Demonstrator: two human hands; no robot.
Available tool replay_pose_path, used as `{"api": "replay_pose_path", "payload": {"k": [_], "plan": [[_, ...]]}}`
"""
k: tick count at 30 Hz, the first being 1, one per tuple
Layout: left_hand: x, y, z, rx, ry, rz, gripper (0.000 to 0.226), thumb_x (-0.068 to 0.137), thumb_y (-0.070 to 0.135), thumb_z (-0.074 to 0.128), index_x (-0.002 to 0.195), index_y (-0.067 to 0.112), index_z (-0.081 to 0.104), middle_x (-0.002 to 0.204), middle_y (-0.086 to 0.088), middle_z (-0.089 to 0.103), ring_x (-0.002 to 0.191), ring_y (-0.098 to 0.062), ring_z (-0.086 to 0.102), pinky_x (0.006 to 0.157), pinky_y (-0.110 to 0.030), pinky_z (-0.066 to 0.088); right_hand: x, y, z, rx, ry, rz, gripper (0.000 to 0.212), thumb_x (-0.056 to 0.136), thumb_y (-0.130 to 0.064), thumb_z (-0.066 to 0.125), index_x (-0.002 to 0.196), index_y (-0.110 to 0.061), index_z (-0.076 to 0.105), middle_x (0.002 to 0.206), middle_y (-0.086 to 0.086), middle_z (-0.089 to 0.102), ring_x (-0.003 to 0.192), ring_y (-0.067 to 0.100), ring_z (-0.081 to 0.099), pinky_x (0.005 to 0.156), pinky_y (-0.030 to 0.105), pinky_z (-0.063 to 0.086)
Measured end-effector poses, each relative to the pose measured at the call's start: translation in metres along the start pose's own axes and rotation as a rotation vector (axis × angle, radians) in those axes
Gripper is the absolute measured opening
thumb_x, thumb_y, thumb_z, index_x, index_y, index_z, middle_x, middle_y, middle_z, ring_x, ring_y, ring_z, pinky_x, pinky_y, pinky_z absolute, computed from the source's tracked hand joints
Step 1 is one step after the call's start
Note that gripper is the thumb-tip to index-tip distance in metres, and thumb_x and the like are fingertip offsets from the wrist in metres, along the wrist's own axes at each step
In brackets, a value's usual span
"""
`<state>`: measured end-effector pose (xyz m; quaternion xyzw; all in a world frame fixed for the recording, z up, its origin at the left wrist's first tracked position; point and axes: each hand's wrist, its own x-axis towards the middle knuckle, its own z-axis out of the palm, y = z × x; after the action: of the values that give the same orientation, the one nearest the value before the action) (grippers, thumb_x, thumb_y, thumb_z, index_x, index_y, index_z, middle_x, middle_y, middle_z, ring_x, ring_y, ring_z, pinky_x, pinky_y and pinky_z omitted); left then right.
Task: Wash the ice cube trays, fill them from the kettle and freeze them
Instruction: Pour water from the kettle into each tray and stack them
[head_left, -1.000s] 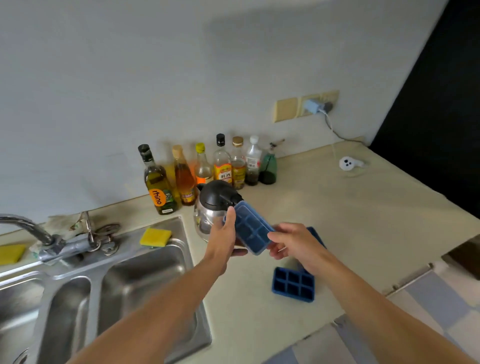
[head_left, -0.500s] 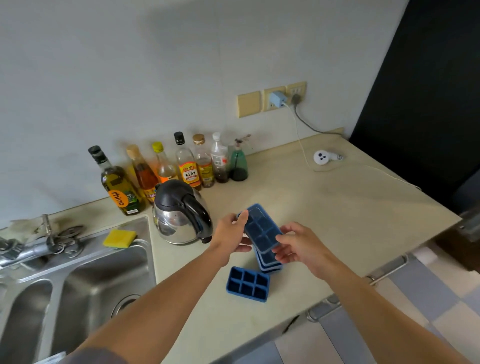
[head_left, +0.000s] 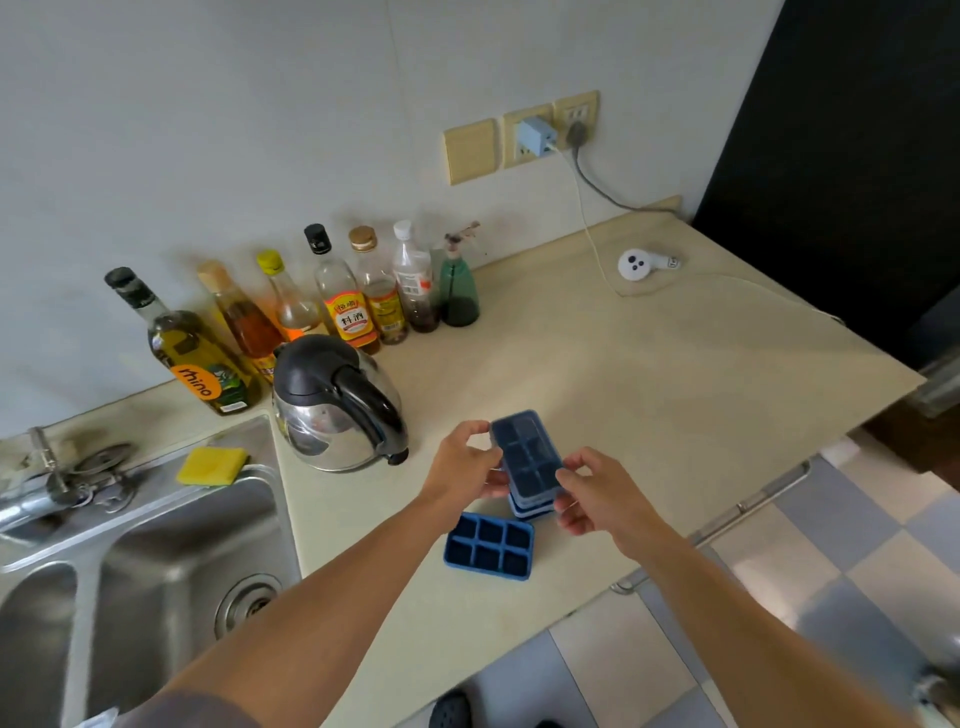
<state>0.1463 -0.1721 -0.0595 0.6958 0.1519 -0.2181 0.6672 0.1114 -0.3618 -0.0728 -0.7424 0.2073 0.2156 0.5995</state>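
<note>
Both hands — left hand, right hand — grip the top blue ice cube tray on the stack, beside the kettle.

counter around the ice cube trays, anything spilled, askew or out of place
No spill shows. The top ice cube tray, held by the left hand and right hand, is tilted over the stack beneath. One open tray lies apart beside it.

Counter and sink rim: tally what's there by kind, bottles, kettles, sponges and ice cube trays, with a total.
Bottles: 7
Kettle: 1
Sponge: 1
Ice cube trays: at least 3; the stack under the one in the left hand and right hand hides its count
Total: at least 12
</note>
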Motion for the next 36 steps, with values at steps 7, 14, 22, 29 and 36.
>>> {"api": "replay_pose_path", "payload": {"k": [7,14,22,29,36], "plan": [[-0.002,-0.018,-0.006,0.025,0.120,0.016,0.029,0.099,0.021,0.063,0.126,0.020,0.053,0.086,-0.009,0.074,0.071,-0.023,0.076,0.061,-0.030,0.060,-0.006,0.022,0.001,0.048,0.157,0.066,0.019,0.105,-0.020,0.043,0.104,-0.011,0.060,0.076,0.015,0.072,0.055,0.023,0.065,0.052,0.031,0.054],[-0.019,-0.073,-0.047,0.531,0.273,-0.082,0.017,0.096,0.028,0.062,0.110,0.017,0.064,0.104,-0.002,0.068,0.084,-0.016,0.062,0.067,-0.030,0.049,-0.013,0.052,0.029,-0.016,0.034,0.191,0.014,0.100,-0.010,0.051,0.101,-0.002,0.062,0.082,0.014,0.063,0.053,0.023,0.057,0.053,0.031,0.051],[-0.030,-0.094,-0.057,0.496,0.139,-0.154,0.016,0.092,0.013,0.063,0.107,0.013,0.069,0.100,-0.012,0.071,0.087,-0.025,0.066,0.084,-0.044,0.061,-0.017,0.062,0.064,0.041,0.062,0.155,0.005,0.097,-0.002,0.060,0.101,-0.005,0.061,0.087,0.019,0.067,0.060,0.027,0.059,0.061,0.037,0.057],[-0.035,-0.097,-0.063,0.531,0.165,-0.124,0.023,0.091,0.007,0.060,0.112,0.013,0.068,0.102,-0.008,0.070,0.094,-0.030,0.069,0.084,-0.044,0.061,-0.020,0.059,0.074,-0.070,0.109,0.120,0.015,0.093,0.007,0.057,0.105,0.001,0.063,0.097,0.024,0.069,0.055,0.023,0.060,0.054,0.030,0.057],[-0.043,-0.094,-0.071,0.499,0.156,-0.129,0.030,0.090,0.002,0.058,0.116,0.014,0.068,0.099,-0.007,0.072,0.088,-0.028,0.070,0.079,-0.038,0.062,-0.027,0.057,0.079,-0.085,0.105,0.099,0.021,0.093,0.007,0.060,0.111,-0.003,0.062,0.106,0.019,0.067,0.065,0.023,0.064,0.064,0.032,0.062]]}}
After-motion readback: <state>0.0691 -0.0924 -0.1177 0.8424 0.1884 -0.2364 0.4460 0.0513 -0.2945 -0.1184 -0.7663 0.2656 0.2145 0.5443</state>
